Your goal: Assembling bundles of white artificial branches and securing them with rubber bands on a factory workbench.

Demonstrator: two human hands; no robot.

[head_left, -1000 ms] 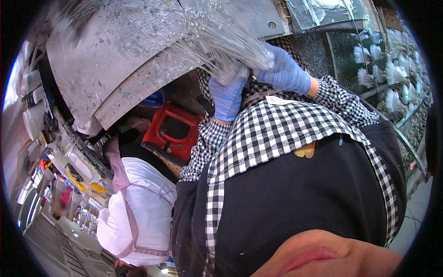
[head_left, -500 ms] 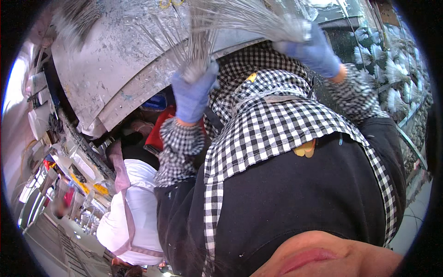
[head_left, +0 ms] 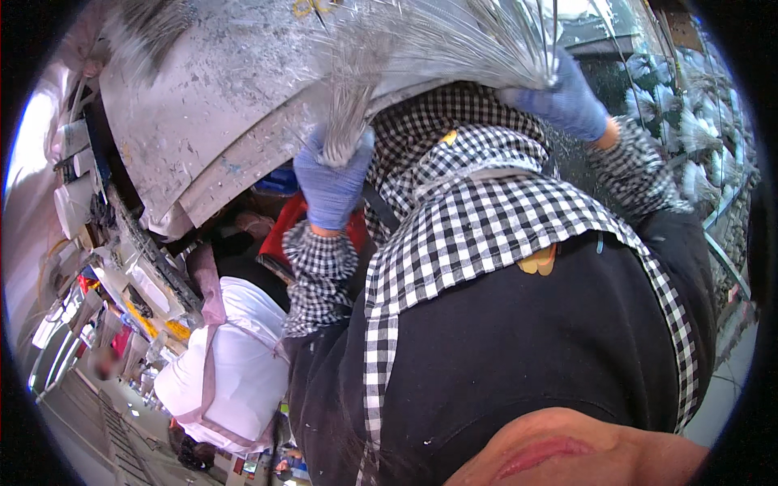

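My left hand (head_left: 331,185), in a light blue glove, is closed round the lower end of a bundle of thin silvery strands (head_left: 347,113). The strands stand up from the fist and fan out over the near edge of the grey table (head_left: 203,134). At the right, my gloved right hand (head_left: 567,104) grips the end of a second bundle of silvery strands (head_left: 478,40). This one spreads leftward across the tabletop, and its tips overlap those of the left bundle. Motion smears parts of both bundles. I cannot tell what the strands are made of.
Another strand bundle (head_left: 150,32) is at the table's far left. Many whitish tufts (head_left: 697,134) stand in rows at the right. A person in a white top (head_left: 243,356) is close by on my left. Red fabric (head_left: 288,227) lies beneath the table edge.
My left hand has come slightly nearer with its bundle. The right hand has shifted a little right and nearer. The person on my left has moved slightly.
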